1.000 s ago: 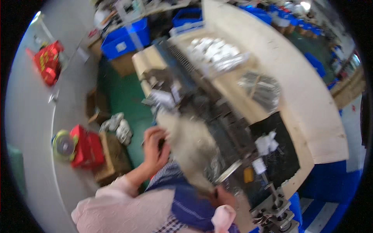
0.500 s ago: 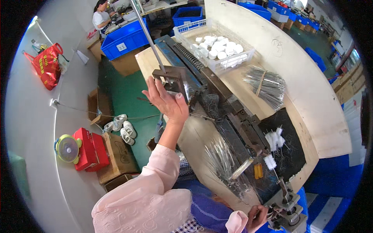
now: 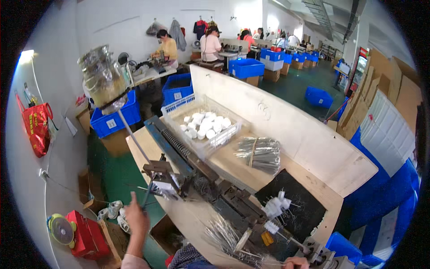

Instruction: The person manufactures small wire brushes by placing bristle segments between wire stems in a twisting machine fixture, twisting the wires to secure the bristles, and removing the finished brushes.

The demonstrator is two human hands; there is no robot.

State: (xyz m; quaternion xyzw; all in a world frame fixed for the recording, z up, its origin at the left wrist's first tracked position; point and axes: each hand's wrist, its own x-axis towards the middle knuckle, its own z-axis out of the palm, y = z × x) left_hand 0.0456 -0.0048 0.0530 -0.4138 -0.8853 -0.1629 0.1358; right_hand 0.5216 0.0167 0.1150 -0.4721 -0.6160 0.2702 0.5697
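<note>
My left hand (image 3: pixel 136 219) is beside the near-left end of the bench machine, one finger pointing up and the others curled at a dark lever (image 3: pixel 147 196); its grip is partly hidden. At the lower edge my right hand (image 3: pixel 296 263) is cut off, its fingers curled near the metal chuck (image 3: pixel 316 250); what they hold is hidden. A white bristle brush (image 3: pixel 271 227) on a wire stem lies in line between the chuck and the long machine bed (image 3: pixel 239 199). Several finished-looking white brushes (image 3: pixel 277 207) lie on the black mat (image 3: pixel 304 204). Loose bent wires (image 3: pixel 221 234) lie along the machine's near side.
Behind the machine stand a clear plastic crate (image 3: pixel 224 141) of white round pieces and a tied wire bundle (image 3: pixel 260 154). A tall board (image 3: pixel 282 121) edges the bench. A slanted rod (image 3: pixel 134 141) carries a wrapped weight (image 3: pixel 105 80). Coworkers sit farther back among blue bins (image 3: pixel 246 68).
My view has lifted and turned, showing more of the room. My left hand has left the metal frame at the rod's foot and moved down to the lever. My right hand is lower in view.
</note>
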